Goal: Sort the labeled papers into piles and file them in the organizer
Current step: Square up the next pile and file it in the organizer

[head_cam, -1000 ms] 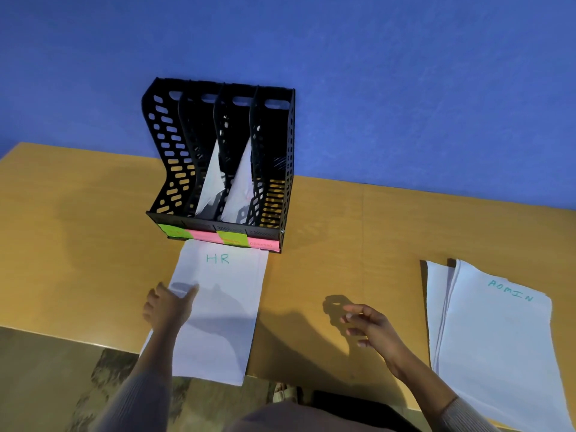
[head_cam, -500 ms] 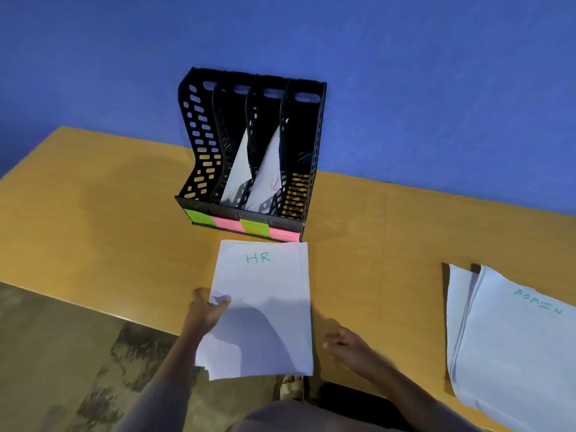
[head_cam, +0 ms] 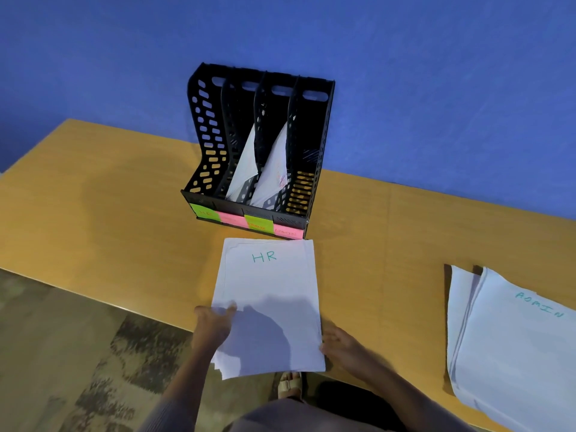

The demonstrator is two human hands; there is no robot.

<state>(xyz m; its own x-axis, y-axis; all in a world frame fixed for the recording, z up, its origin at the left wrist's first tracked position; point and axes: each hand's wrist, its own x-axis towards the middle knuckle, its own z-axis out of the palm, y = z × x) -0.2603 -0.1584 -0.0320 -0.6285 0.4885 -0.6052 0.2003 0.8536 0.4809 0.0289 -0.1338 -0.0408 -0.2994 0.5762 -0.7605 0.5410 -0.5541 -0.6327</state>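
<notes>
A white stack of papers marked HR (head_cam: 269, 294) lies on the wooden table (head_cam: 109, 213), its near end hanging over the front edge. My left hand (head_cam: 212, 327) pinches the stack's left edge, thumb on top. My right hand (head_cam: 343, 350) touches its right edge near the lower corner, fingers spread. Behind the stack stands a black four-slot organizer (head_cam: 260, 151) with green and pink labels along its front. Its two middle slots hold white sheets; the outer slots look empty. A second pile marked ADMIN (head_cam: 514, 347) lies at the right.
The blue wall (head_cam: 405, 73) rises right behind the organizer. The table's front edge runs diagonally from the left, with patterned floor (head_cam: 78, 369) below it. A sandalled foot (head_cam: 290, 385) shows under the table edge.
The view has shifted left, so the organizer and papers sit further right. My right hand has come in from the bare table to the HR stack's right edge. My left hand keeps its grip.
</notes>
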